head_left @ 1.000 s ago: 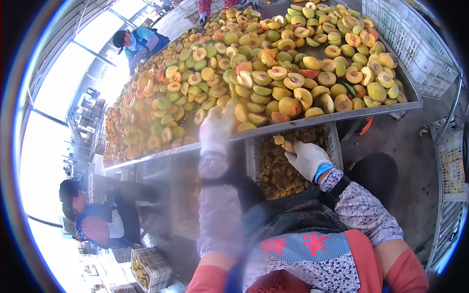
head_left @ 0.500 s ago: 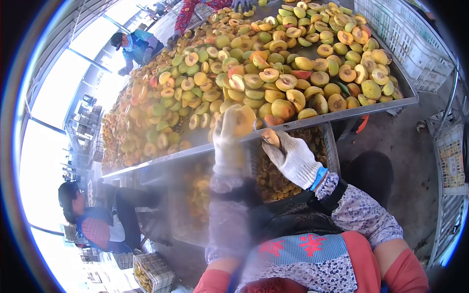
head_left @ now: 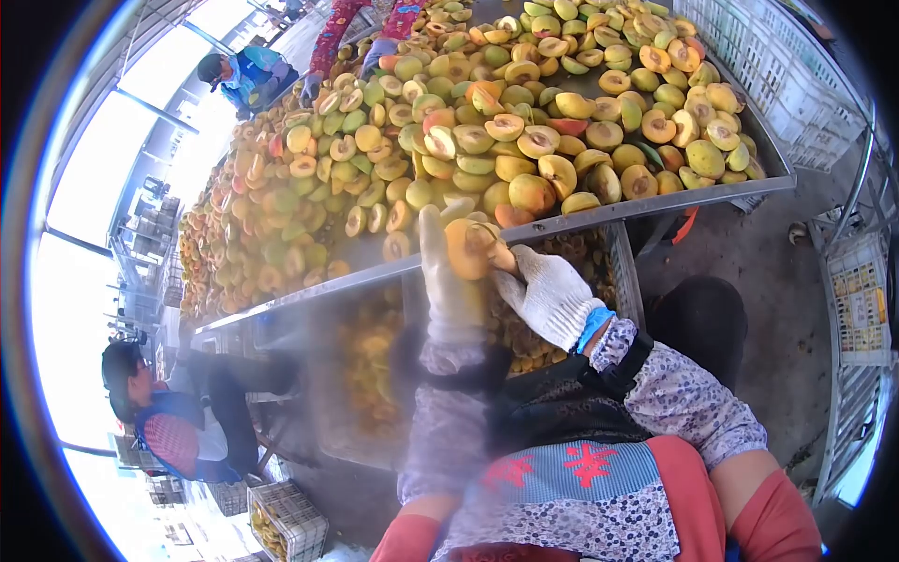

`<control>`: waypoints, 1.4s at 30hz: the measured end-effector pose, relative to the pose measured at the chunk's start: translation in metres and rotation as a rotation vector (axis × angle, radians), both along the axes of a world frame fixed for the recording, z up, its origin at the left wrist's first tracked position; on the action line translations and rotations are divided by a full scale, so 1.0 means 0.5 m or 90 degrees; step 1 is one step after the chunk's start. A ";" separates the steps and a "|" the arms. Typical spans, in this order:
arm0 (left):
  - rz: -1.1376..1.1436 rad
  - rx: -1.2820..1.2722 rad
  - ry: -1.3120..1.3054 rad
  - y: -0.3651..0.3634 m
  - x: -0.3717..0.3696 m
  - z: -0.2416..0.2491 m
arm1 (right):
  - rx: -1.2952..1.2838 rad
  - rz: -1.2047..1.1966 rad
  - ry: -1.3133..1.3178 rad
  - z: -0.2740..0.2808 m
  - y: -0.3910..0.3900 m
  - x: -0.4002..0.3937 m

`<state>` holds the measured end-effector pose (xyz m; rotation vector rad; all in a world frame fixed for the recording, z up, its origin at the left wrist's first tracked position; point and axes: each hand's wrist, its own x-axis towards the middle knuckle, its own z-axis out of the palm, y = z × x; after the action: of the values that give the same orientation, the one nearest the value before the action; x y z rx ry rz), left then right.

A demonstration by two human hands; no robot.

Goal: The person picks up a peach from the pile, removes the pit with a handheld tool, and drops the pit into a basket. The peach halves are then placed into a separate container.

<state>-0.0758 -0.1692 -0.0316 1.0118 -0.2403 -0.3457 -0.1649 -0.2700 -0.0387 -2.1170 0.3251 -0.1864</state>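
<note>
My left hand (head_left: 438,267), in a white glove and partly blurred, is closed around a yellow peach half (head_left: 467,249) just above the near edge of the metal table. The peach half's cut face is turned up toward me. My right hand (head_left: 552,298), in a white knitted glove, grips a short wooden-handled pitting knife (head_left: 503,258). The knife's working end meets the right side of the peach half, so its blade is mostly hidden. Beyond both hands, a heap of halved yellow-green peaches (head_left: 524,140) covers the table.
The table's metal rim (head_left: 655,201) runs across in front of me. Below it stands a crate (head_left: 629,272) with fruit pieces. White crates (head_left: 777,70) are stacked at right. One person (head_left: 187,421) sits at left; another person (head_left: 251,77) is farther back. Gloved hands (head_left: 377,54) reach over the heap.
The peach half in my left hand has come to the knife in my right hand, and the two now touch. Across the table, the other person's gloved hands have shifted left over the heap.
</note>
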 end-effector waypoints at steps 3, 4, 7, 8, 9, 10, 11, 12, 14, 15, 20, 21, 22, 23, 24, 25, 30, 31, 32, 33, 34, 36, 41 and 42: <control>0.042 -0.017 0.046 -0.011 -0.015 0.017 | 0.038 0.030 0.003 0.004 0.008 -0.003; 0.081 -0.012 0.070 -0.013 -0.018 0.018 | 0.070 0.033 -0.002 0.002 0.013 -0.003; 0.138 -0.004 0.095 -0.015 -0.025 0.013 | 0.114 0.055 -0.017 -0.028 0.022 0.004; 0.138 -0.003 0.096 -0.011 -0.024 0.011 | 0.126 0.070 -0.033 -0.038 0.024 0.006; 0.123 0.006 0.091 -0.004 -0.022 0.009 | 0.127 0.070 -0.032 -0.036 0.023 0.005; 0.108 0.015 0.086 0.001 -0.020 0.009 | 0.085 0.092 -0.042 -0.030 0.020 0.003; 0.109 0.015 0.087 0.005 -0.017 0.011 | 0.043 0.115 -0.052 -0.027 0.018 0.003; 0.101 0.036 0.081 0.006 -0.016 0.017 | 0.044 0.117 -0.050 -0.029 0.017 0.005; 0.095 0.058 0.078 0.011 -0.014 0.019 | 0.077 0.117 -0.001 -0.035 0.019 0.008; 0.093 0.072 0.069 0.012 -0.014 0.018 | 0.078 0.118 0.000 -0.038 0.021 0.007; 0.111 0.083 0.042 0.014 -0.010 0.004 | 0.228 0.164 0.093 -0.007 0.016 0.000; 0.100 0.102 -0.001 0.019 -0.005 -0.004 | 0.230 0.165 0.094 -0.008 0.018 0.000; 0.088 0.121 -0.044 0.022 -0.001 -0.012 | 0.311 0.176 0.121 -0.008 0.019 -0.001; 0.088 0.122 -0.044 0.020 0.003 -0.022 | 0.392 0.187 0.148 -0.009 0.019 -0.001; 0.111 0.116 -0.101 0.015 0.007 -0.029 | 0.393 0.187 0.148 -0.009 0.016 -0.002; 0.134 0.109 -0.157 0.012 0.008 -0.035 | 0.517 0.199 0.234 -0.009 0.011 -0.003; -0.041 0.273 -0.141 0.036 0.029 -0.005 | 0.666 0.258 0.351 -0.018 -0.007 -0.011; -0.094 0.309 -0.026 0.036 0.030 0.003 | 0.520 0.267 0.325 -0.018 -0.009 -0.008; -0.093 0.308 -0.025 0.036 0.028 0.006 | 0.520 0.268 0.325 -0.016 -0.009 -0.009; -0.120 0.280 0.034 0.036 0.026 0.008 | 0.546 0.252 0.364 -0.014 -0.010 -0.011; -0.148 0.251 0.093 0.035 0.024 0.009 | 0.573 0.234 0.403 -0.009 -0.012 -0.015; -0.170 0.107 0.103 0.028 0.011 -0.009 | 0.695 0.277 0.429 -0.005 -0.018 -0.021; 0.034 -0.102 0.204 0.023 0.009 0.024 | 0.662 0.301 0.280 -0.030 -0.003 -0.033; 0.053 -0.123 0.205 0.043 0.023 0.028 | 0.463 0.250 0.230 -0.035 -0.006 -0.032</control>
<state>-0.0642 -0.1479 -0.0177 0.7606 0.0589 -0.3956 -0.1810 -0.2730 -0.0564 -1.4358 0.1447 0.4846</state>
